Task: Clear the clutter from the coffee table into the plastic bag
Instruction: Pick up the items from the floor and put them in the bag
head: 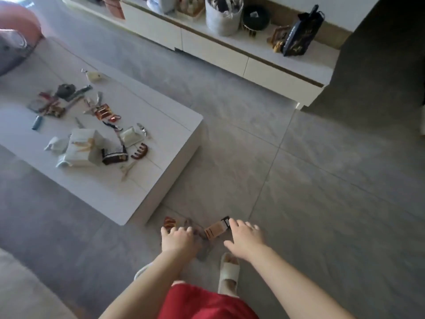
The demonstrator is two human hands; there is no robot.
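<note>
I have both hands low over the floor just off the near corner of the coffee table [174, 134]. My left hand [178, 239] has its fingers curled down onto a crumpled clear plastic bag [203, 247] on the tiles, though the blur keeps me from telling whether they grip it. My right hand [245, 238] is released, fingers nearly straight and spread, fingertips just beside an orange packet [217, 229] with a black end; the packet's long axis runs from near left to far right, black end pointing away. One brown striped wrapper [169, 222] lies on the floor just beyond my left fingers. One white slipper [228, 276] shows between my forearms. Farther off, clutter lies scattered across the table's middle: one white paper bag [82, 146] on its side, one brown hair claw [140, 151] near the right edge, one blue lighter-like thing [36, 123] toward the left edge, and too many small wrappers to count.
</note>
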